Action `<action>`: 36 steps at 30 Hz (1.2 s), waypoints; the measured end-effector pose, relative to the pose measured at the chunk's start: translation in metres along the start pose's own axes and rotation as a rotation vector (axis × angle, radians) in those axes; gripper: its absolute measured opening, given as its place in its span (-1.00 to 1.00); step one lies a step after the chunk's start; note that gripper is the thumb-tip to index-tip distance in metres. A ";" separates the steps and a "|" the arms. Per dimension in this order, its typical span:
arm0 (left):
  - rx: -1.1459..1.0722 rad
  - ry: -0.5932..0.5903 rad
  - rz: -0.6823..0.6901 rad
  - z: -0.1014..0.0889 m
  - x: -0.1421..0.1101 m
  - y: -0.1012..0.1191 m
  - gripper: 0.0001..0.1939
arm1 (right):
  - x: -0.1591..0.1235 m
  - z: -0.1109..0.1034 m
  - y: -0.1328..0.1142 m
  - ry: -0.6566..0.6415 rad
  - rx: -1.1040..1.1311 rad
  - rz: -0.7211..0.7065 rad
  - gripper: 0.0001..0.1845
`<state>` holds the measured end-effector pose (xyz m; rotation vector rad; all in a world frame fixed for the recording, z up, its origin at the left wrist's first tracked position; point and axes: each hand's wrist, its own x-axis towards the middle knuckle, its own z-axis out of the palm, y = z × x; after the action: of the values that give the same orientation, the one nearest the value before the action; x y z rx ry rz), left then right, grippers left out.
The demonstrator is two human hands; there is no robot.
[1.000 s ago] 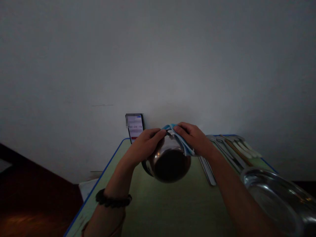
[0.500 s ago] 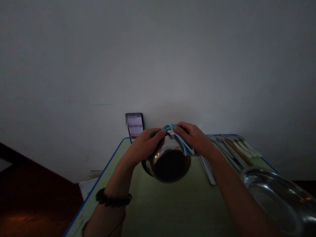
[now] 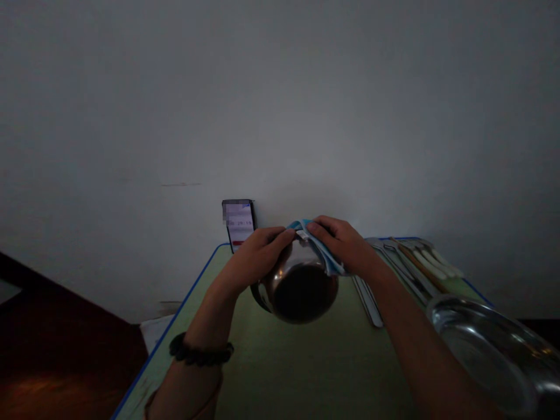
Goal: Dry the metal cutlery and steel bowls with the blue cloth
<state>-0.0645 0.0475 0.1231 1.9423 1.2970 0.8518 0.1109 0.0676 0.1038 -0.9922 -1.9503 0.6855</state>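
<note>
A shiny, rounded metal pot (image 3: 301,291) is tilted above the table, its dark bottom facing me. My left hand (image 3: 262,254) is closed on its left and upper side, thumb near the rim. A dark curved piece, perhaps a handle, shows below that hand. With my right hand (image 3: 335,242) I grip a blue cloth (image 3: 330,262) folded over the pot's upper right edge. The thumb presses the cloth against the metal, and the fingers behind are hidden. Both thumbs are close together at the top.
A phone (image 3: 240,224) leans upright against the wall at the table's back left. On the right of the green table (image 3: 306,373) lie metal utensils (image 3: 405,268), several white-handled tools (image 3: 437,262) and a flat metal strip (image 3: 368,303). A large metal basin (image 3: 485,344) stands at front right.
Both hands, the pot and the cloth hold practically the same position. Only the phone's screen looks slightly different.
</note>
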 end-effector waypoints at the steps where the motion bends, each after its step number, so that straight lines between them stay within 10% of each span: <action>1: 0.001 0.000 0.003 0.000 0.000 0.000 -0.61 | 0.000 0.000 0.000 0.006 0.004 0.002 -0.60; 15: -0.192 0.306 -0.030 -0.005 0.001 -0.023 -0.62 | -0.002 0.003 0.013 0.387 0.371 0.160 -0.62; 20: -0.292 0.444 0.000 -0.002 0.004 -0.022 -0.64 | -0.003 0.005 0.016 0.339 0.572 0.201 -0.61; 36: -0.012 0.101 0.017 -0.002 -0.003 -0.001 -0.63 | -0.001 -0.004 0.001 0.029 0.001 -0.004 -0.61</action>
<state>-0.0675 0.0453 0.1227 1.9249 1.3325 0.9752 0.1147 0.0677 0.1046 -0.9929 -1.9265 0.6662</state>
